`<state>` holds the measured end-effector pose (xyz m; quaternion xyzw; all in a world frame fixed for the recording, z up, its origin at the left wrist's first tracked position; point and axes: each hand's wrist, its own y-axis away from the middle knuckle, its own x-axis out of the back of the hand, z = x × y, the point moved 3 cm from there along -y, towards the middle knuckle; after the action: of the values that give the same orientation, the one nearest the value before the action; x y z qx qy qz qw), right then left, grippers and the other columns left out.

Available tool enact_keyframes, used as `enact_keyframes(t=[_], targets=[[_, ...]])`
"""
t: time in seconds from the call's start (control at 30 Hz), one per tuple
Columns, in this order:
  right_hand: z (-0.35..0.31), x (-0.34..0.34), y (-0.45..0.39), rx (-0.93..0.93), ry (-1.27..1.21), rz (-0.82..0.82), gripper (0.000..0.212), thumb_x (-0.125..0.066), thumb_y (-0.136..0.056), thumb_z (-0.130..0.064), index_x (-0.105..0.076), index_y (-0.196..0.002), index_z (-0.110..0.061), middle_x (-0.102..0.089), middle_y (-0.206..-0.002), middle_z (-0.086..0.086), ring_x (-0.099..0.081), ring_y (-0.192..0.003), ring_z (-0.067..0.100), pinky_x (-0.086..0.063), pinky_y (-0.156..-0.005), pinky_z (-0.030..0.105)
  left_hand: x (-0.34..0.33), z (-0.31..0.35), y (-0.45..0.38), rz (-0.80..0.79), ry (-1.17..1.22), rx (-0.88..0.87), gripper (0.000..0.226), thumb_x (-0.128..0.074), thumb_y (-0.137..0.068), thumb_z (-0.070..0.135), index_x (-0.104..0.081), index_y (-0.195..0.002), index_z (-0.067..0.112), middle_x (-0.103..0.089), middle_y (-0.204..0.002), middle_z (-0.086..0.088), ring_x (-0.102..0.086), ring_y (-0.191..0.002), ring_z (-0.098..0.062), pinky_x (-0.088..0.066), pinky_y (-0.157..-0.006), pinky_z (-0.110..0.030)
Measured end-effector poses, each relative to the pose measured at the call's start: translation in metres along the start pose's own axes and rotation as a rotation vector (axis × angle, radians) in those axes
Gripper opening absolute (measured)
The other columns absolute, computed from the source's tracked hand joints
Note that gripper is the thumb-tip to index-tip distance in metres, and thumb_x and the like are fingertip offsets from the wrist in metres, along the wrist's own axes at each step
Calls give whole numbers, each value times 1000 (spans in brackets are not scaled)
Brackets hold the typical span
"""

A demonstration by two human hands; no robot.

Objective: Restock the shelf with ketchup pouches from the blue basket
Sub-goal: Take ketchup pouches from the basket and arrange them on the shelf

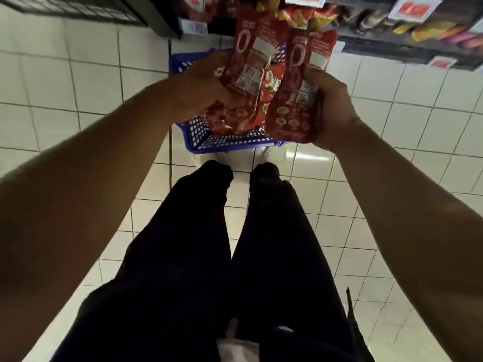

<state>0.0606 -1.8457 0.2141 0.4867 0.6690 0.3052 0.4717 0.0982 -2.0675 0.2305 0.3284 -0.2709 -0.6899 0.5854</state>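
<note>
Dark trousers [203, 270] fill the foreground over the white tile floor [52, 82]. At twelve o'clock the blue basket [224, 142] sits half hidden behind two red pouches — left hand [206, 84] grasps one pouch [248, 56], right hand [332, 108] the other pouch [298, 92]. Above, the shelf [392, 35] is blurred and cut off.

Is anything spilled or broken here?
No, nothing looks spilled or torn. Each hand, left hand and right hand, holds a red ketchup pouch above the blue basket. The floor looks clean.
</note>
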Motion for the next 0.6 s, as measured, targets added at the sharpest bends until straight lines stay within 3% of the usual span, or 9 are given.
enact_keyframes(t=[0.07, 0.2, 0.33, 0.4, 0.47, 0.53, 0.57, 0.6], targets=[[-21, -30, 43, 69, 62, -20, 53, -60, -95, -40, -58, -137, -7, -69, -126, 16, -67, -114, 36, -56, -89, 46, 2, 30, 34, -45, 155, -12, 74, -75, -69, -7, -52, -135, 17, -73, -117, -3, -70, -111, -23, -57, -85, -38], [-58, -81, 123, 228, 107, -101, 50, -46, -105, -33, -45, -144, -2, -55, -139, 28, -56, -126, 44, -49, -102, 56, 4, 105, 102, -100, 310, -167, 46, -59, -85, -4, -53, -127, 13, -76, -97, -2, -74, -88, -18, -58, -70, -29], [-98, -123, 187, 329, -17, -216, 36, -46, -103, -18, -46, -135, -3, -65, -112, 17, -71, -92, 25, -59, -86, 45, -2, 174, 163, -108, 369, -255, 15, -58, -92, 4, -58, -98, 18, -69, -65, 9, -64, -54, -3, -50, -51, -17], [-117, -141, 211, 356, -45, -242, 25, -48, -98, -12, -59, -119, -5, -66, -105, 13, -68, -90, 24, -56, -92, 44, -4, 202, 190, -111, 297, -293, 24, -56, -95, 6, -66, -80, 20, -63, -53, 11, -59, -44, 1, -45, -43, -12], [-130, -159, 229, 384, -61, -215, 23, -57, -90, -18, -70, -104, -7, -69, -96, 13, -67, -85, 29, -55, -89, 43, -2, 221, 206, -150, 298, -326, 46, -51, -97, 5, -71, -58, 18, -62, -50, 9, -59, -42, 0, -45, -42, -12], [-139, -177, 245, 436, -39, -169, 34, -68, -85, -33, -75, -106, -7, -70, -99, 15, -66, -92, 34, -54, -95, 49, 1, 239, 222, -138, 385, -320, 30, -53, -88, 3, -70, -65, 14, -62, -64, 3, -61, -54, -9, -50, -50, -20], [-143, -188, 253, 458, -30, -178, 32, -69, -83, -36, -77, -103, -11, -72, -97, 13, -68, -89, 31, -57, -90, 47, 4, 248, 232, -103, 459, -312, 15, -54, -81, 4, -68, -80, 8, -57, -72, -3, -58, -61, -15, -52, -55, -25], [-146, -197, 262, 472, -42, -207, 25, -69, -82, -33, -78, -97, -14, -73, -88, 9, -70, -78, 26, -58, -78, 40, 5, 255, 240, -78, 543, -301, 23, -51, -79, 5, -65, -97, 1, -51, -76, -9, -54, -66, -21, -54, -59, -30]])
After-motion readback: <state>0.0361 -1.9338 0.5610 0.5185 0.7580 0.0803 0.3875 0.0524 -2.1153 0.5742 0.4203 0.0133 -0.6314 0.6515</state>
